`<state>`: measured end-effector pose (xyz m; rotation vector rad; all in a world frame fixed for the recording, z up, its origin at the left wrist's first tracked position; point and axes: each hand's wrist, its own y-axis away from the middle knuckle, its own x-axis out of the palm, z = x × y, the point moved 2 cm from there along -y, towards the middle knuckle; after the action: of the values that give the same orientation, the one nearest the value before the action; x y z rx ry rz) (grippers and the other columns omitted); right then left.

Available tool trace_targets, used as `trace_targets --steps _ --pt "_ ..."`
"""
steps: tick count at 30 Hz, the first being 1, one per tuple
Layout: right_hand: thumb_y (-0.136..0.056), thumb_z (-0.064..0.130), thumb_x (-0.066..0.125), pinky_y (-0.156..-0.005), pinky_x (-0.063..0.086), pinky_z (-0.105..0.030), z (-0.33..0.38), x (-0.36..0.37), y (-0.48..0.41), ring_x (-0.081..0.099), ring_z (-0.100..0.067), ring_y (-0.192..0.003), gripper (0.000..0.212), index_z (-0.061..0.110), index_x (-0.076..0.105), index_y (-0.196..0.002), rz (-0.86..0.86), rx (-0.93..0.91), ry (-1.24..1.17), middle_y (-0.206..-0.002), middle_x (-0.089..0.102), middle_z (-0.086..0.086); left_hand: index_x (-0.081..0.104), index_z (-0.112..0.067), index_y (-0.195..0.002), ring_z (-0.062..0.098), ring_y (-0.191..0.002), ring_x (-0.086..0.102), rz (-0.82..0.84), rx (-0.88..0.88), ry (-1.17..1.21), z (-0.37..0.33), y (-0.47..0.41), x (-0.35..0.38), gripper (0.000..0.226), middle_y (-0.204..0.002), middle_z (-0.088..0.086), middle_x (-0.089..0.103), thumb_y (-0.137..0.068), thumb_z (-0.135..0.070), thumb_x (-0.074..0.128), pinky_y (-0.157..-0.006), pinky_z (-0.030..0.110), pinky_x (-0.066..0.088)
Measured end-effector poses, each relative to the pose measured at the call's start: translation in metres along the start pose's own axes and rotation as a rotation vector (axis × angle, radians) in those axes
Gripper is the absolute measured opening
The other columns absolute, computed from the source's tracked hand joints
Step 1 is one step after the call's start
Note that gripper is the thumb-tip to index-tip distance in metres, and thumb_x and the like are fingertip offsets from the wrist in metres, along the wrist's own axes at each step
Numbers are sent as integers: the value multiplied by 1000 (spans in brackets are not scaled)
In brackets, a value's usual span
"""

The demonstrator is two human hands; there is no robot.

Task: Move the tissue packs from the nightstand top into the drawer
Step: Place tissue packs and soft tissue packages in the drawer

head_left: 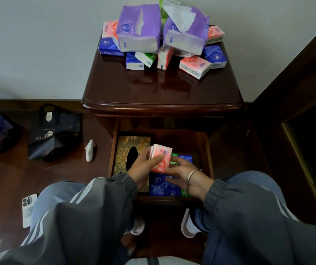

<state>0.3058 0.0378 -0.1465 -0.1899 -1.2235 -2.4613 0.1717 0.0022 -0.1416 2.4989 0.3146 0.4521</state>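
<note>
1. Over the open drawer (191,140), lower centre of frame, the left hand (143,167) pinches a pink tissue pack (162,156), held upright with its long axis running up the frame.
2. The right hand (185,176), fingers loosely spread, touches the pack's lower right corner.
3. Blue packs (161,185) lie directly beneath; free drawer floor appears right of the grip.
4. At upper centre, a pile (140,35) waits on the nightstand top (153,88).

We reach both arms forward and down, sleeves (120,183) bunched at the wrists. Our left hand (143,166) grips a pink pack (162,157), thumb across its front, fingers curled behind. Our right hand (184,176), just beside it, spreads its fingers loosely, fingertips touching the pack's lower edge. A bangle (188,178) circles that wrist.
</note>
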Motion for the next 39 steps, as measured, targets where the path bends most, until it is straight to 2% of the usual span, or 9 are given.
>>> trace_targets --steps 7,15,19,22,26,30,34,36,39 --pt "-81 26 71 -79 54 -35 -2 1 -13 63 -21 -102 35 22 60 -114 24 14 18 -104 70 -3 48 -7 -131 22 -96 66 47 -10 143 0 -1 -10 46 -112 13 66 -87 -11 62 -78 31 53" --pt "-79 29 72 -72 49 -27 -13 1 -29 66 -16 -94 25 24 66 -103 14 -23 108 -91 75 4 48 -10 -131 18 -93 67 16 -32 80 7 -5 -12 41 -110 9 67 -93 -18 58 -73 25 54" --pt "-78 30 73 -63 52 -23 -4 -7 -38 68 -14 -89 26 20 66 -102 -37 -29 179 -92 74 2 40 -11 -141 15 -108 62 -20 46 -299 4 -9 -21 58 -125 5 60 -92 -35 58 -87 28 54" --pt "-80 23 71 -62 50 -24 12 -25 -53 64 -18 -92 29 12 64 -105 -190 -38 147 -99 69 -3 29 -18 -148 25 -133 38 -226 201 -936 5 -14 -40 66 -144 7 39 -93 -47 51 -109 46 35" --pt "-80 24 72 -65 43 -25 26 -43 -73 60 -16 -77 16 14 62 -87 -337 -37 192 -88 66 -3 15 -28 -152 23 -146 12 -269 311 -1488 16 -25 -62 62 -159 0 17 -97 -52 31 -116 47 16" --pt "-79 25 72 -55 42 -22 33 -39 -90 56 -13 -62 19 17 58 -71 -399 -86 253 -93 67 -15 -2 -31 -152 23 -149 -5 -248 242 -1672 36 -35 -76 65 -162 -2 -2 -97 -56 20 -117 50 -2" --pt "-82 21 70 -46 45 -16 39 -30 -107 54 -11 -61 15 18 58 -74 -404 -149 262 -115 65 -23 -8 -31 -151 22 -148 -10 -243 257 -1694 48 -40 -82 65 -161 -4 -9 -96 -58 15 -116 50 -8" --pt "-81 24 71 -55 43 -20 40 -28 -115 58 -11 -69 14 16 61 -85 -395 -139 260 -117 66 -16 -9 -31 -151 22 -148 -10 -251 257 -1708 50 -42 -83 65 -161 -4 -10 -96 -59 14 -115 49 -9" --pt "-78 30 74 -76 45 -26 37 -29 -128 60 -18 -92 45 9 60 -116 -335 -83 399 -122 63 -11 -11 -32 -150 22 -148 -10 -265 253 -1731 52 -43 -84 66 -161 -4 -11 -95 -60 10 -115 49 -10"
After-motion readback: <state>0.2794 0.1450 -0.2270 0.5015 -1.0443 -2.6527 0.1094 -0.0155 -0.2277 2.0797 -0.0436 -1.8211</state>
